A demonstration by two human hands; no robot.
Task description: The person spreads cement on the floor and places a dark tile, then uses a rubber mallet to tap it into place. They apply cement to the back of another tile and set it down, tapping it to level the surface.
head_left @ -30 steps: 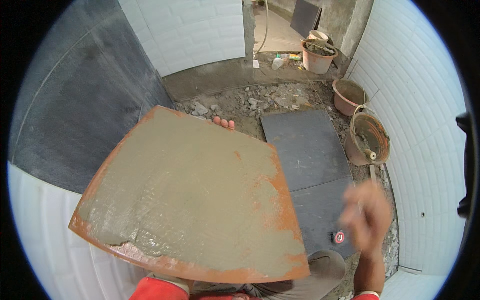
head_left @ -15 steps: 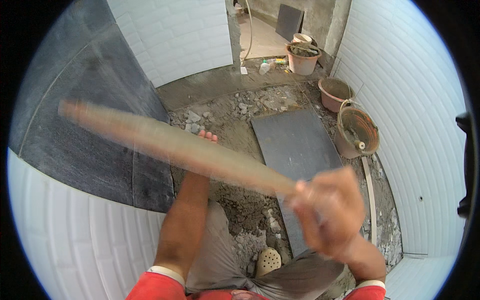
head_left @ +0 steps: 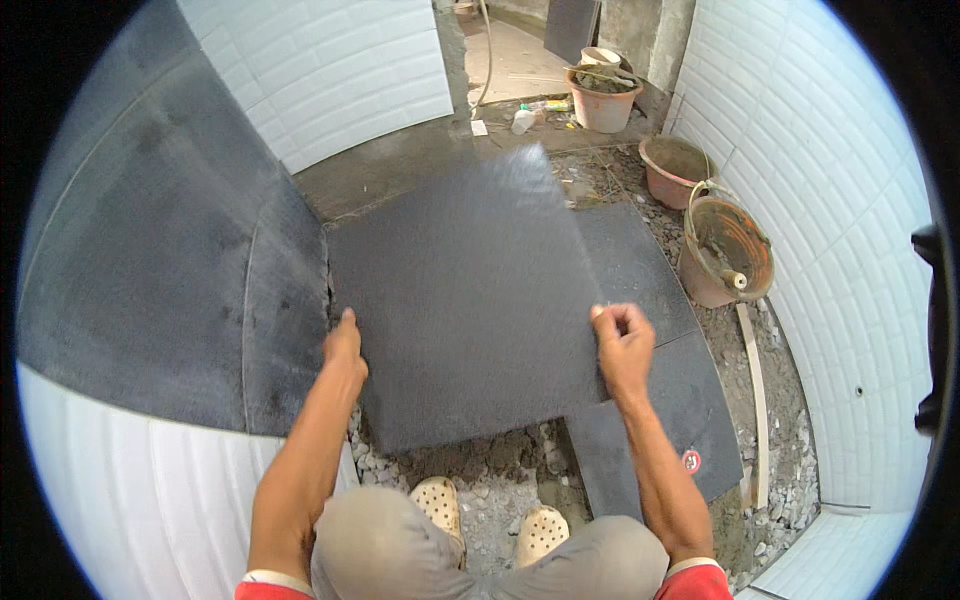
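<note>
- Left hand [head_left: 345,345] and right hand [head_left: 627,350]: both hands gripping opposite edges of a square dark-grey tile [head_left: 470,310], held over the rubble-strewn grey floor [head_left: 490,490]!
- Flat dark-grey floor tiles [head_left: 690,390] run beneath its right side.
- White brick-patterned wall [head_left: 810,250] rising right, round pinkish plastic buckets [head_left: 702,277] lined up beside it.

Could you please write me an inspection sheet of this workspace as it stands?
Surface: rough ground with rubble; laid dark tiles at right.
Job's things: held tile, dark side up, partly covering the view of the laid ones.
Clutter: nearest bucket with a handle inside; pale strip on the ground; red-and-white round object on a laid tile.
Hands: left hand at the held tile's left edge; right hand at its right edge.
Cables: thin hose or cord in the doorway; which, unclear.
Surroundings: white-tiled wall at right.
</note>
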